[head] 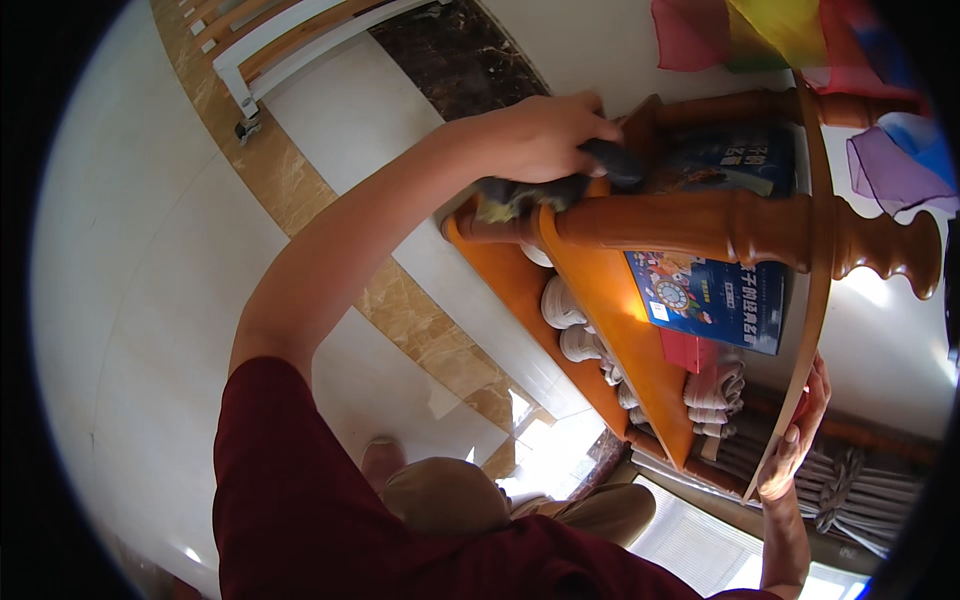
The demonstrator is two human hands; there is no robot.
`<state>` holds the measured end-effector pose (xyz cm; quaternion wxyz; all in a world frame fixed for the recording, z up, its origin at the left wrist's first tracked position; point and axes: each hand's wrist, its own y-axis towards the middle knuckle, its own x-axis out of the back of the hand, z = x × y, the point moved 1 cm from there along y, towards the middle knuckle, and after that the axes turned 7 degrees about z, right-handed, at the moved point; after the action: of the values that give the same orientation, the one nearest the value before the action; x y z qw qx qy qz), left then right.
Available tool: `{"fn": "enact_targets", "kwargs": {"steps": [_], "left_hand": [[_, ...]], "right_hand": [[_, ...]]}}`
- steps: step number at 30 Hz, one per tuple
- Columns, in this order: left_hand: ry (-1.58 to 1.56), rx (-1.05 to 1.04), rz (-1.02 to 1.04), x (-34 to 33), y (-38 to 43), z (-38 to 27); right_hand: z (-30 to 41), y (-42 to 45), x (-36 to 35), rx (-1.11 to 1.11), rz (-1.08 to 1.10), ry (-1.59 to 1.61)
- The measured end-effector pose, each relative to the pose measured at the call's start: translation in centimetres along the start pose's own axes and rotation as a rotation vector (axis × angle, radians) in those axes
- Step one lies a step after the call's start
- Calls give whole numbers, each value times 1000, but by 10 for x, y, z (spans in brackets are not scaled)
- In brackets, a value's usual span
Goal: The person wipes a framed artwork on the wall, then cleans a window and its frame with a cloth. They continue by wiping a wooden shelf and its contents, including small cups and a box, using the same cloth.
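My left hand (551,142) reaches across to the far end of a wooden shelf rack. It is closed on a dark, round-ended object (615,163), perhaps a shoe; blur and my fingers hide its full shape. Just below that hand, a dark and yellowish soft item (517,199) shows at the rack's end. My right hand (791,435) grips the edge of the rack's top board (817,255), its thumb over the edge. A bit of something red (802,403) shows between palm and board.
Blue boxes (709,300) bearing writing, a red box (686,349) and light shoes (716,394) fill one tier; several more shoes (577,341) sit below. A turned post (675,221) juts at the front. A wheeled white frame (244,82) stands on the tiled floor. Coloured scarves (772,34) hang beyond.
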<state>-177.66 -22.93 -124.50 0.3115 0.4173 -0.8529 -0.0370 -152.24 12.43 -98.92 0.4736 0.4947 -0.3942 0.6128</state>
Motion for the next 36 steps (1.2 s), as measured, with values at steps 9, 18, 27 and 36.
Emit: {"fn": "enact_targets", "kwargs": {"steps": [9, 18, 27, 36], "left_hand": [[-63, 442, -275, -37, -13, 116], [238, 455, 143, -106, 41, 141], [539, 322, 55, -121, 32, 127], [301, 230, 202, -101, 3, 123]], "right_hand": [[-1, -3, -3, -57, -30, 141], [-9, -12, 5, -82, -48, -14], [-35, -39, 22, -88, 14, 30], [-42, -60, 22, -169, -72, 60]]}}
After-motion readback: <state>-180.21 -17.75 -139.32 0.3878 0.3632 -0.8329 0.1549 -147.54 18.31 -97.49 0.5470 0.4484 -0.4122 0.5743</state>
